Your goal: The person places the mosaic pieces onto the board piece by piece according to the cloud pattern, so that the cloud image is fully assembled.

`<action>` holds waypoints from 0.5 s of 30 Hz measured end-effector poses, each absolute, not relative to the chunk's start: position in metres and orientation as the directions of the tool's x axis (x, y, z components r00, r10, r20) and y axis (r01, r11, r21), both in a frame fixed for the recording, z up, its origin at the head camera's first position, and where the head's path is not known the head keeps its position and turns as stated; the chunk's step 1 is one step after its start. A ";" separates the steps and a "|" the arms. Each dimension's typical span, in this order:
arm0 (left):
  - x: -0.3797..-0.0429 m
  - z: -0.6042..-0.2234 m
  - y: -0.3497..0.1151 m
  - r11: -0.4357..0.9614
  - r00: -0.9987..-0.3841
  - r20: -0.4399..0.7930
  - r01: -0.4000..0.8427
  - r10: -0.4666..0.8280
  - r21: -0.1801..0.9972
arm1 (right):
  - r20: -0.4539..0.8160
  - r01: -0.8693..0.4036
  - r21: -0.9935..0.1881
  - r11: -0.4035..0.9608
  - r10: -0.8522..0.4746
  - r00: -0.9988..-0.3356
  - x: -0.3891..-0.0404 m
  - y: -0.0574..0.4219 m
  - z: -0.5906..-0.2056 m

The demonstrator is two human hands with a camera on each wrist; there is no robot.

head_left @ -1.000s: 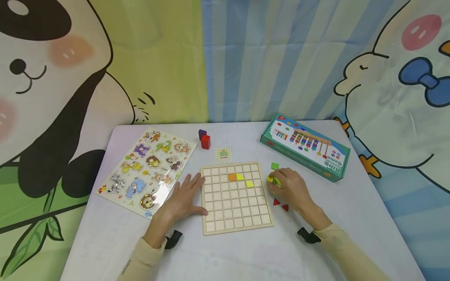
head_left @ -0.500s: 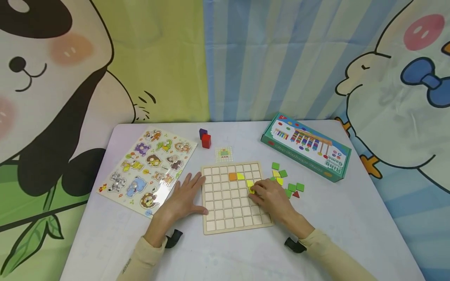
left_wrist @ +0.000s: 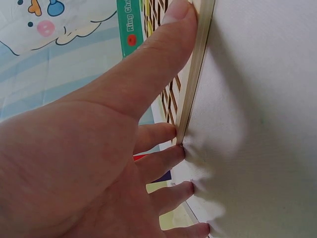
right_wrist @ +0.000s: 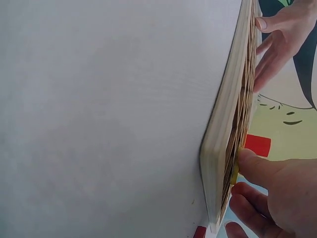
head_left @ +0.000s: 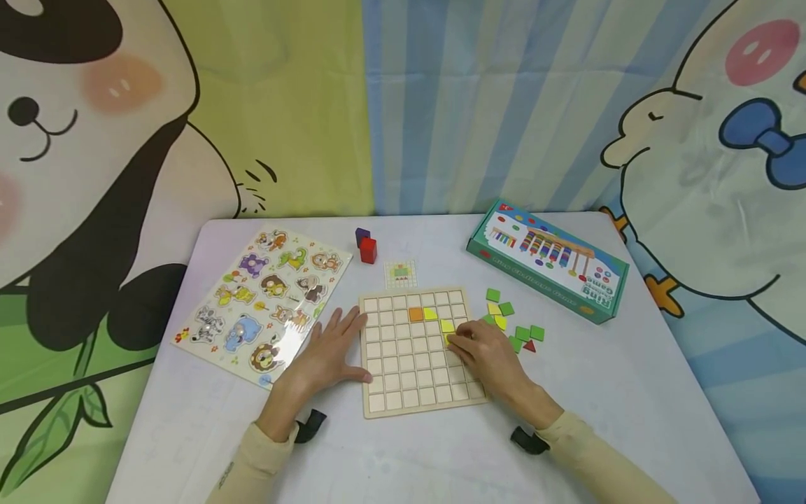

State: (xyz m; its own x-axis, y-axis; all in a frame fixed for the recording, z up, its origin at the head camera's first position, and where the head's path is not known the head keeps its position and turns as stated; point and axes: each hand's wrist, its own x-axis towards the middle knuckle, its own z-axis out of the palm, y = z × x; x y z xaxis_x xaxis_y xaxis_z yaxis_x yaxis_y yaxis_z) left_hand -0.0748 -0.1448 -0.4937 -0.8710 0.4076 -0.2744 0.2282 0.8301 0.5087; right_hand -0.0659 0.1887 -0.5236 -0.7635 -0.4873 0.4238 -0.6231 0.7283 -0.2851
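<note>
A wooden grid board (head_left: 403, 400) lies in the middle of the table. Set in its cells are an orange square tile (head_left: 416, 314) and two yellow tiles, one beside it (head_left: 430, 313) and another lower right (head_left: 447, 325). My right hand (head_left: 494, 358) reaches over the board's right side and pinches a yellow tile (right_wrist: 235, 171) between thumb and fingertips, down at the grid just below that second yellow one. My left hand (head_left: 327, 353) lies along the left edge with fingers spread; in the left wrist view its thumb (left_wrist: 171, 37) touches the board's rim.
Several green tiles (head_left: 522, 334), yellow tiles (head_left: 500, 322) and a red triangle (head_left: 529, 346) lie right of the board. Behind it are a small pattern card (head_left: 400, 274) and a red block (head_left: 368, 250). An animal puzzle (head_left: 271, 287) stands left, a green game box (head_left: 548, 262) back right.
My right hand has moved left from the loose tiles to the board, bringing a yellow tile down at the grid, where it has stayed this last half second. The left hand holds still.
</note>
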 end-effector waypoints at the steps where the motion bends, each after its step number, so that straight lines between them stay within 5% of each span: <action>1: -0.075 -0.494 -0.145 0.829 -0.871 -0.274 0.227 0.407 0.510 | 0.425 -0.625 -0.282 0.728 -0.489 -0.761 -0.066 0.188 -0.523; 15: -0.075 -0.493 -0.145 0.829 -0.872 -0.275 0.224 0.405 0.512 | 0.405 -0.627 -0.282 0.726 -0.502 -0.764 -0.064 0.190 -0.518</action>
State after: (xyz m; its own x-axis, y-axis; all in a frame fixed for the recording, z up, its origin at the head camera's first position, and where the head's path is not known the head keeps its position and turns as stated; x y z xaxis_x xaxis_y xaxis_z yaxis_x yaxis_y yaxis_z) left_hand -0.0754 -0.1453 -0.4930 -0.8720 0.4051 -0.2748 0.2237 0.8290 0.5125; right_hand -0.0645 0.1905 -0.5179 -0.7636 -0.5025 0.4055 -0.6274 0.7260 -0.2818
